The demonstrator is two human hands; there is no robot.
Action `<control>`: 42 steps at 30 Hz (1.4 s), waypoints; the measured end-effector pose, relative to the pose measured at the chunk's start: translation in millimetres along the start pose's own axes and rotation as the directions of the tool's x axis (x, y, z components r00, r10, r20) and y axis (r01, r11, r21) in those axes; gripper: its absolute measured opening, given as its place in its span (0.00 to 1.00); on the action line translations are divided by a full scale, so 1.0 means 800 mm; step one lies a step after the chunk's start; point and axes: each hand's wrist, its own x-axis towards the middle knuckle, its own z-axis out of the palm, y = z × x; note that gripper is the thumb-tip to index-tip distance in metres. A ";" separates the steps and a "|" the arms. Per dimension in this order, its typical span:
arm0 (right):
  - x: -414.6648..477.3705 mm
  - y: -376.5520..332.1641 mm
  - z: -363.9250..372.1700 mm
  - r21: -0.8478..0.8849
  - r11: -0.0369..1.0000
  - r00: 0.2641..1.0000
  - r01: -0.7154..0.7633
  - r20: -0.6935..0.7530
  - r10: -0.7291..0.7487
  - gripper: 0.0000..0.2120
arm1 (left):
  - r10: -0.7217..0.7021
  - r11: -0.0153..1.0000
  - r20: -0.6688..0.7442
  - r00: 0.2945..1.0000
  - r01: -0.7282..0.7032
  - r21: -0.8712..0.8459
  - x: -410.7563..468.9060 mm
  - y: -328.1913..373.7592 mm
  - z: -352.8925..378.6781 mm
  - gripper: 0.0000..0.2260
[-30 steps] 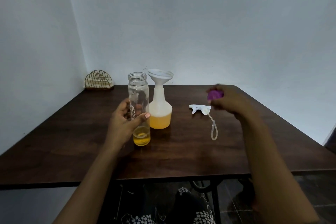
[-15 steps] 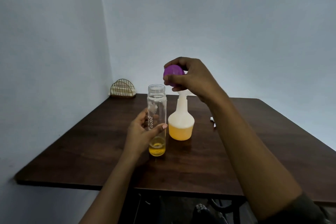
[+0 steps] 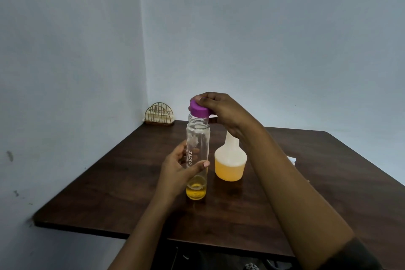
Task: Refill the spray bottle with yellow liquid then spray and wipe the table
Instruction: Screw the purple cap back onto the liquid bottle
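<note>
A clear plastic bottle (image 3: 197, 138) stands upright on the dark wooden table (image 3: 131, 182), with a little yellow liquid at its bottom. My left hand (image 3: 178, 167) grips its lower half. My right hand (image 3: 221, 109) holds a purple cap (image 3: 198, 110) tilted on the bottle's open mouth. Just to the right stands the white spray bottle (image 3: 230, 160), about a third full of yellow liquid; my right forearm hides its neck and top. A bit of the white spray head (image 3: 291, 159) shows past my forearm at the right.
A gold wire holder (image 3: 159, 114) sits in the table's far left corner against the walls. The table's left edge meets the wall; its front edge lies close to me.
My right hand has carried the purple cap from the right side of the table up and over to the clear bottle's mouth. The camera view has shifted left.
</note>
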 end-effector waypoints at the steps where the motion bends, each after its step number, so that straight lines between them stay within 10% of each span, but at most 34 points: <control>1: 0.001 0.000 0.001 -0.004 1.000 1.000 -0.018 0.002 0.018 0.08 | 0.001 1.000 0.000 1.000 -0.001 0.007 0.000 -0.001 0.000 0.29; 20: 0.001 0.009 0.011 0.276 0.928 0.956 -0.250 0.219 0.193 0.10 | -0.005 1.000 -0.004 1.000 0.005 0.001 0.000 -0.001 0.000 0.28; 24: -0.003 -0.011 -0.003 -0.294 0.955 0.995 -0.041 0.080 0.068 0.19 | -0.020 1.000 -0.001 1.000 0.020 0.020 0.001 -0.002 -0.001 0.32; 31: 0.000 -0.054 -0.001 -0.870 0.405 0.955 0.281 0.293 -0.033 0.24 | -0.025 0.998 0.004 1.000 0.025 0.049 0.002 -0.003 -0.001 0.34; 37: 0.019 -0.073 -0.030 -0.677 0.689 0.892 0.259 0.441 0.098 0.19 | -0.017 0.999 0.024 1.000 0.017 0.030 -0.002 0.003 -0.002 0.30; 42: 0.030 -0.066 -0.026 -0.648 0.705 0.813 0.289 0.555 0.177 0.21 | -0.023 1.000 0.021 1.000 0.022 0.012 -0.003 0.006 -0.002 0.28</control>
